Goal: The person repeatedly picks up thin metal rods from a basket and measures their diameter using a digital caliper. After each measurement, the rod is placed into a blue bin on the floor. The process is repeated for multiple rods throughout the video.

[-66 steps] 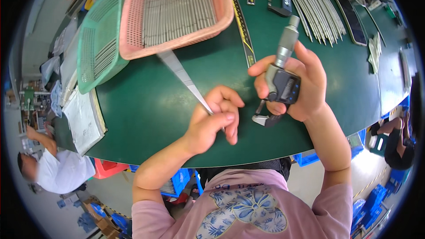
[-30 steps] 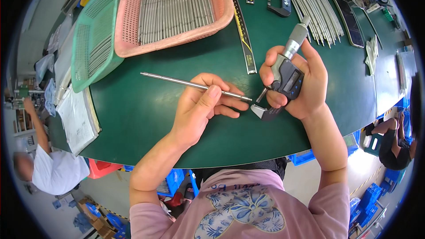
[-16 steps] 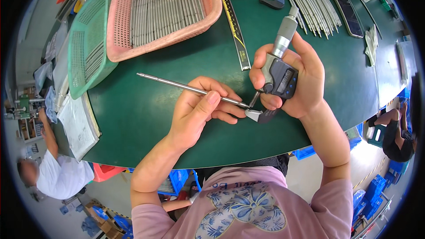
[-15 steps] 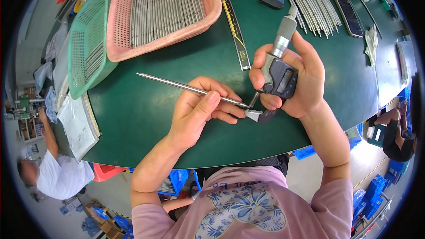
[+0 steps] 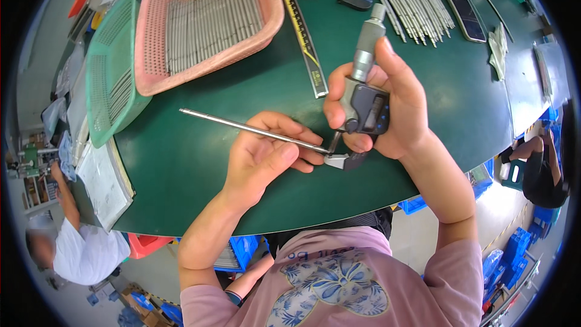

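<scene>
Now the left hand (image 5: pixel 266 160) pinches a thin metal rod (image 5: pixel 242 127) above the green table (image 5: pixel 200 163), its end set in the micrometer (image 5: pixel 363 103). Right hand (image 5: pixel 387 103) grips the micrometer upright.

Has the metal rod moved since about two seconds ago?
Yes. The metal rod then pointed up toward the pink basket; the left hand now holds it level, its end in the micrometer.

Bright, even light, sharp centre.
Soft shadows fall near the hands; fisheye bends the far edges, and the black rim vignettes.
</scene>
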`<state>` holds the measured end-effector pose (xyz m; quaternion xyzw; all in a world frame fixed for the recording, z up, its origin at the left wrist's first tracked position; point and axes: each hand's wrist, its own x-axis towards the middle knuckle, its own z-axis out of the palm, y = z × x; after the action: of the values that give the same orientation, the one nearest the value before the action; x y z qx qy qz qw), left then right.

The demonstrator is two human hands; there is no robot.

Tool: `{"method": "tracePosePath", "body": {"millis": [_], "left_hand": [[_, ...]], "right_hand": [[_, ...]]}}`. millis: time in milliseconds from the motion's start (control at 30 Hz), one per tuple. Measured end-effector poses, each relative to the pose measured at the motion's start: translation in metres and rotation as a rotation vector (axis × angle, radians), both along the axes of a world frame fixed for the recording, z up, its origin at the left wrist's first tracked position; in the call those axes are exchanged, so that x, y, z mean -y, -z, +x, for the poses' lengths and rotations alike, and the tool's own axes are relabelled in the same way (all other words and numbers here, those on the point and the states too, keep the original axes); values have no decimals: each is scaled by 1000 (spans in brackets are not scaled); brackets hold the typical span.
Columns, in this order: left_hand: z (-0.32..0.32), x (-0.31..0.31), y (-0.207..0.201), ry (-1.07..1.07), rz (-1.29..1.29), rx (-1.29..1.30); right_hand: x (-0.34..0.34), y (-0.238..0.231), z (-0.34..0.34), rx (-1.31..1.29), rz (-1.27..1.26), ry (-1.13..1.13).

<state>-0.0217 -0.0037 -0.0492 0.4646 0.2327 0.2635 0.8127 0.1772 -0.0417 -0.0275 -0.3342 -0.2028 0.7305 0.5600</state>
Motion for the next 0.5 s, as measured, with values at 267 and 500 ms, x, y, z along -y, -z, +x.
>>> {"method": "tracePosePath", "body": {"millis": [267,500], "left_hand": [[2,2,3,-71,-38,-10],[1,1,5,-65,-11,-40]], "right_hand": [[1,1,-2,-8,-6,-9],[-1,4,-3,-65,-44,-2]]}}
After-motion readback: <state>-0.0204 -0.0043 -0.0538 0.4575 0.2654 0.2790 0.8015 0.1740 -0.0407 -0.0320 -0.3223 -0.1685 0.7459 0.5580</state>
